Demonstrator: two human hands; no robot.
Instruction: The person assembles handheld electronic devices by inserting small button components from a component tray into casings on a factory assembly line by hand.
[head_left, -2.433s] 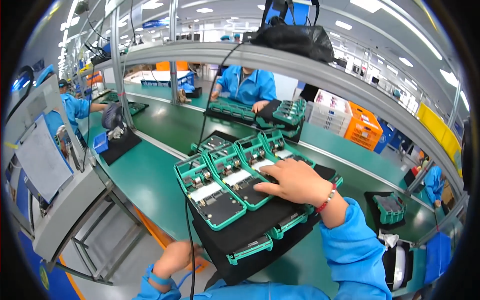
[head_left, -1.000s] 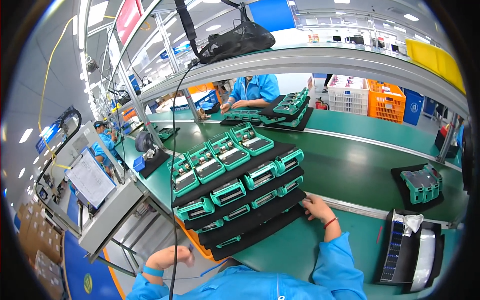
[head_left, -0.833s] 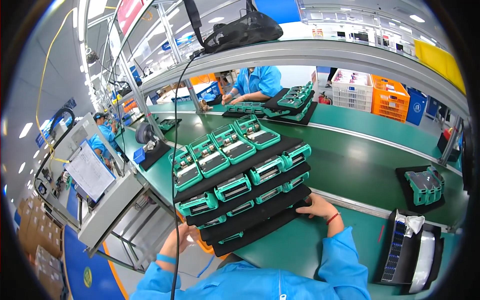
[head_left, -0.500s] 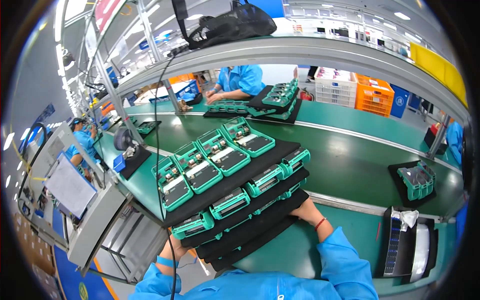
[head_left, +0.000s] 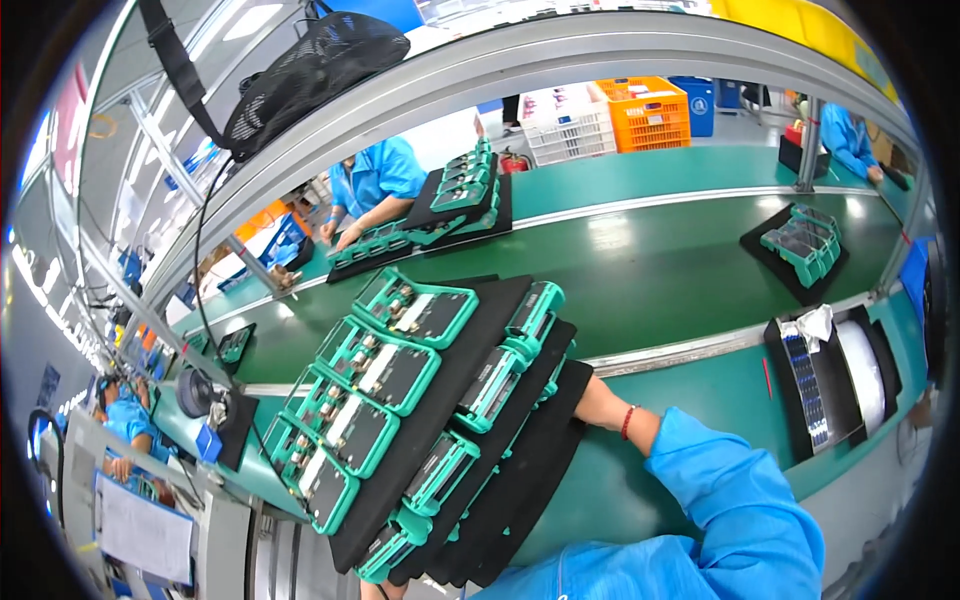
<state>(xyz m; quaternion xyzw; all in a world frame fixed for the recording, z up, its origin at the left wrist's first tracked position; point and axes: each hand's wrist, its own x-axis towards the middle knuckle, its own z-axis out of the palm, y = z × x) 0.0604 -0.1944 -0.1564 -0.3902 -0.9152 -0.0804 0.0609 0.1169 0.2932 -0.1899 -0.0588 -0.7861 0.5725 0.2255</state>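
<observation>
A tiered stack of black foam pads point(head_left: 440, 395) carries green plastic housings point(head_left: 400, 372) with circuit parts on its top pad. More green housings point(head_left: 487, 388) stick out between the lower pads. It lies slanted, its near-left end low at the bottom of the picture. My right hand point(head_left: 602, 403) grips the right edge of the stack, its fingertips hidden beneath the pads. Of my left hand point(head_left: 383, 590), only a little shows under the lower left end of the stack; its fingers are hidden, and it supports the load there.
Past the stack runs a dark green conveyor belt point(head_left: 640, 245), with another pad of green housings point(head_left: 803, 246) at right. A black holder with a white roll point(head_left: 860, 372) sits on the near bench. A co-worker in blue point(head_left: 375, 185) works across the belt. A metal beam point(head_left: 560, 50) crosses above.
The view has tilted and swung right. The stack now slants more steeply, its left end lower in the picture. My left hand has slipped mostly out of sight; my right keeps its hold.
</observation>
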